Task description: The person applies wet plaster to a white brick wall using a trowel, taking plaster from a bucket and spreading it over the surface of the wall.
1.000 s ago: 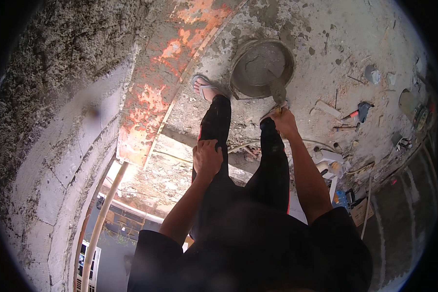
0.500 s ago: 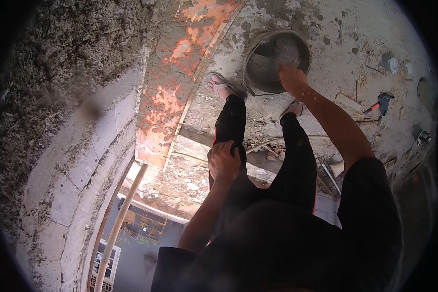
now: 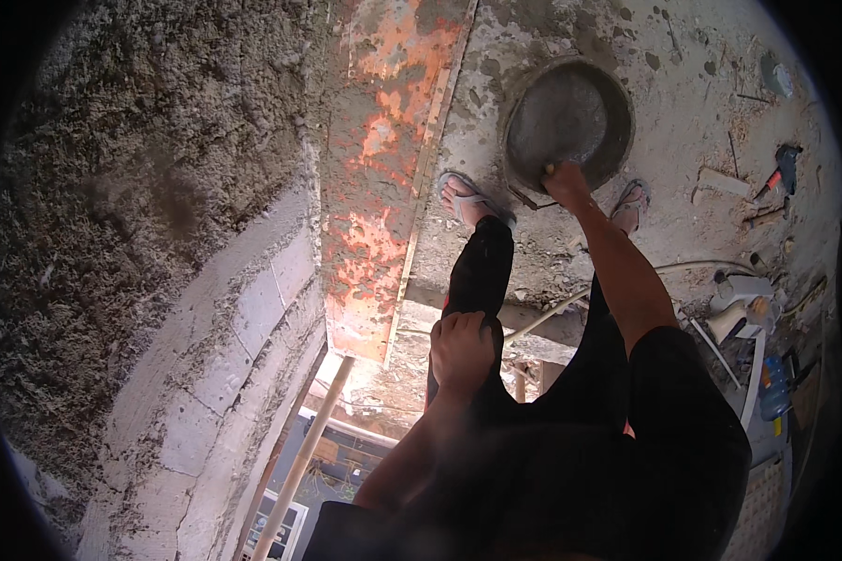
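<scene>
Right hand (image 3: pixel 568 183) at the near rim of the bucket (image 3: pixel 615 126); left hand (image 3: pixel 463 353) on the left leg (image 3: pixel 482 265).
The right grip is closed around a handle (image 3: pixel 549 169), of which only the end shows; the tool's remainder cannot be distinguished from the grey mix (image 3: pixel 566 112) inside. The bucket stands on the floor (image 3: pixel 692 122), forward of both feet, right of the smeared orange board (image 3: pixel 374 234). The left grip lies over the leg; whether it clamps cannot be determined.
</scene>
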Demonstrator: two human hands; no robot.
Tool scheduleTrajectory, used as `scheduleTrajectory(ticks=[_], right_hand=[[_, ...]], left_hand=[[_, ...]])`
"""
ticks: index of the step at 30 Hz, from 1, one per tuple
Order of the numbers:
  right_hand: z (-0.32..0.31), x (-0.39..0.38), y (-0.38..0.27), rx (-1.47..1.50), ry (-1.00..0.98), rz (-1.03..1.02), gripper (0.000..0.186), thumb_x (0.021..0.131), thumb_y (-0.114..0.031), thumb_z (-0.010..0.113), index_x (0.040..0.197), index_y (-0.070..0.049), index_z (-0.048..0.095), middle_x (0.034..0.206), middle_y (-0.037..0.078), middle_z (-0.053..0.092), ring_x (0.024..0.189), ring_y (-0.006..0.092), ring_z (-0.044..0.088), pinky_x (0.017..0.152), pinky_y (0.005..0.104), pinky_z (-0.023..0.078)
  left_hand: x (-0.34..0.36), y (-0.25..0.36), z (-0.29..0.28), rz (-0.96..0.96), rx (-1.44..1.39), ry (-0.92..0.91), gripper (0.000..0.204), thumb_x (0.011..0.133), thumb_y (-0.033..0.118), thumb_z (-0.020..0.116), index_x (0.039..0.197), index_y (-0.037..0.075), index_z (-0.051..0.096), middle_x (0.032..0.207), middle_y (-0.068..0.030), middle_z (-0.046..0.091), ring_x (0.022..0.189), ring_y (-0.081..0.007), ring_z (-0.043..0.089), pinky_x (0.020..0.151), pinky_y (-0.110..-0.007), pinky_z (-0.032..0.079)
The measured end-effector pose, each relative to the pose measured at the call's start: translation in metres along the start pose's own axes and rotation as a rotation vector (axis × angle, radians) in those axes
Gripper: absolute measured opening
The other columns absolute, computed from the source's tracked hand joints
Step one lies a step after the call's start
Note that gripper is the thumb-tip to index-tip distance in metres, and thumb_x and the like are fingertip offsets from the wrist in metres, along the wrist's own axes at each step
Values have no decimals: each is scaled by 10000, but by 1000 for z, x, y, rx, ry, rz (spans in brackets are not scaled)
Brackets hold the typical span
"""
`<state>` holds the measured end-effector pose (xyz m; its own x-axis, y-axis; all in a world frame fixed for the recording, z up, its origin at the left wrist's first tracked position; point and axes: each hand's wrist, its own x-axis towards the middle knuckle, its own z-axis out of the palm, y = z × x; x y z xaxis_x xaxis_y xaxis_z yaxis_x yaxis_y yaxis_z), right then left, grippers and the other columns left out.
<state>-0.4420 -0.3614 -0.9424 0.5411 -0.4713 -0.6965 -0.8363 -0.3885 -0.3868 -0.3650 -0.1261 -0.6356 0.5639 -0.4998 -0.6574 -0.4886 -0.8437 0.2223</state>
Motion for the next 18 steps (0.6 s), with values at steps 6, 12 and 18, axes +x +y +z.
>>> scheduleTrajectory(ticks=[6, 12, 18], right_hand=[[-25, -70, 3, 790, -135, 188, 242, 825, -185, 692, 723, -1, 573, 543, 38, 525, 411, 132, 497, 382, 318, 379], [-41, -105, 50, 958, -397, 164, 212, 819, -190, 686, 790, 8, 613, 564, 47, 538, 428, 139, 506, 396, 321, 387], [-124, -160, -4, 929, -222, 104, 197, 830, -115, 658, 702, -16, 546, 553, 30, 520, 401, 124, 477, 369, 306, 365]], left_hand=[[-6, -16, 4, -6, 30, -95, 242, 831, 172, 639, 1047, 78, 693, 1013, -88, 696, 1059, -275, 610, 945, -423, 458], [-14, 24, 10, 77, 26, 26, 193, 829, 169, 661, 990, 69, 697, 963, -152, 673, 967, -357, 626, 881, -481, 476], [-40, 56, 19, -145, 55, -169, 218, 855, 193, 598, 1027, 108, 703, 1016, -119, 687, 1053, -315, 612, 945, -440, 457]])
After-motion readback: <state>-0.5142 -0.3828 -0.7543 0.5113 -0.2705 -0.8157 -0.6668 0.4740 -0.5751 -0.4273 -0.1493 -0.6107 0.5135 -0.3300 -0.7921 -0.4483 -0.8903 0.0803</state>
